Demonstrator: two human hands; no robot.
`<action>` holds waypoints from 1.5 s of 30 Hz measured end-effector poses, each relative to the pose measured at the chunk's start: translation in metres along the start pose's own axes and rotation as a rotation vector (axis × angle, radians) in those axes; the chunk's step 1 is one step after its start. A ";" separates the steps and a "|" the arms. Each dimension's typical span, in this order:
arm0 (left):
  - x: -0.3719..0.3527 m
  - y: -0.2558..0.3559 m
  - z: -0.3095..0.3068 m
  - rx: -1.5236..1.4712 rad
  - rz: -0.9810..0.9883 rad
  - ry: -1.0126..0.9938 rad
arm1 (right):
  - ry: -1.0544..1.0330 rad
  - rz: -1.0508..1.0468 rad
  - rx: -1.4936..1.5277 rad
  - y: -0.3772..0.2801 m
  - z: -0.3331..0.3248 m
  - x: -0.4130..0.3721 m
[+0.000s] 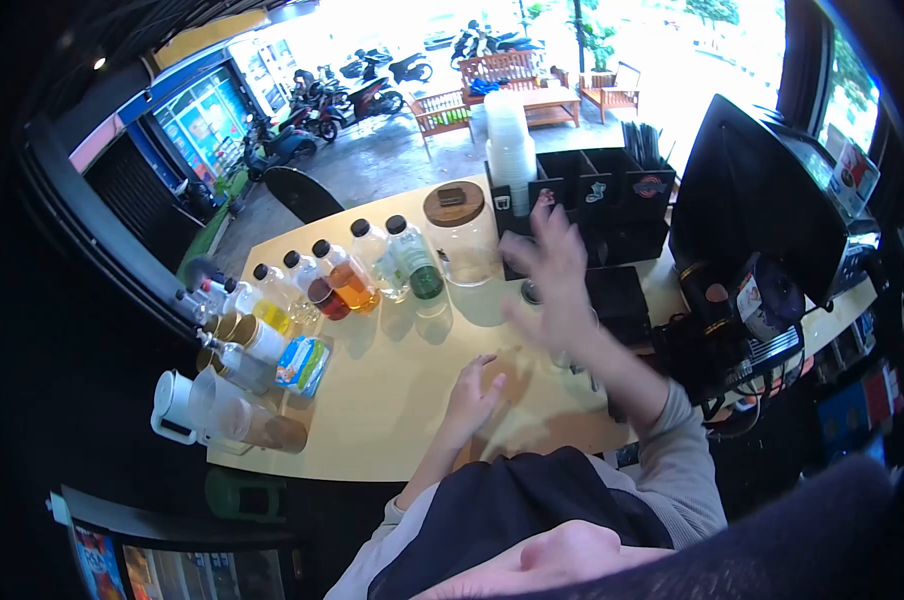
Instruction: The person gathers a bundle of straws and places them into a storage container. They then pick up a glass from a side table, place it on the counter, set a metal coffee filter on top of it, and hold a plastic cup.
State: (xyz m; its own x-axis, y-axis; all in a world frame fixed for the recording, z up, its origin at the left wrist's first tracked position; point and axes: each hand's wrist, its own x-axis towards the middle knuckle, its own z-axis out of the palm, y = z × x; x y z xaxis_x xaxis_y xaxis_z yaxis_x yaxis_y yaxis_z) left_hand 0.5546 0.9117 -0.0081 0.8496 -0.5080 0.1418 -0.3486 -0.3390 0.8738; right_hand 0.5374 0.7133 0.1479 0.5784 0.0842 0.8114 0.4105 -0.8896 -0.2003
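My right hand (556, 275) is raised over the counter (392, 370), its fingers apart and smeared by motion, holding nothing that I can see. It is nearest to a black cup-and-straw organizer (590, 195) and partly covers a small dark-lidded container (531, 292). Low over the counter or resting on it, my left hand (474, 398) is empty, with thumb and fingers apart. Beyond both hands stands a large clear jar (469, 250) with a wooden lid. Beside it, a bottle with green liquid (419, 265) and an amber one (348, 278) stand in a row.
Clear cups (511, 150) rise in a stack from the organizer. A tissue pack (303, 365), a brown-tinted pitcher (257, 420) and a white jug (175, 400) line the left side. A black monitor (752, 190) stands at right, with a dark flat object (620, 300) before it.
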 end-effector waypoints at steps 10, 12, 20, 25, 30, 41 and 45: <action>-0.056 -0.018 -0.006 0.504 0.171 -0.002 | -0.683 0.295 0.279 -0.097 0.106 -0.168; -0.068 -0.020 -0.012 0.538 0.154 0.001 | -0.754 0.303 0.222 -0.108 0.104 -0.172; -0.097 -0.020 -0.038 0.633 0.158 -0.024 | -0.562 0.379 0.103 -0.160 0.097 -0.166; -0.116 -0.022 -0.045 0.641 0.191 -0.070 | -0.588 0.436 0.053 -0.189 0.085 -0.171; -0.139 -0.028 -0.042 0.619 0.241 -0.145 | -0.561 0.545 0.002 -0.218 0.080 -0.199; -0.196 -0.042 -0.011 0.572 0.471 -0.500 | -0.331 0.857 -0.156 -0.277 0.057 -0.275; -0.211 -0.019 -0.008 0.570 0.547 -0.643 | -0.270 0.944 -0.234 -0.300 0.036 -0.283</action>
State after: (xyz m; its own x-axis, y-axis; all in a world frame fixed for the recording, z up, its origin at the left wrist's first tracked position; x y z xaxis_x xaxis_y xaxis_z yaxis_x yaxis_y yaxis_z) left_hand 0.3849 1.0318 -0.0512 0.2017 -0.9789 0.0319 -0.9048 -0.1737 0.3889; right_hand 0.2763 0.9728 -0.0417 0.7476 -0.6270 0.2189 -0.4298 -0.7081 -0.5602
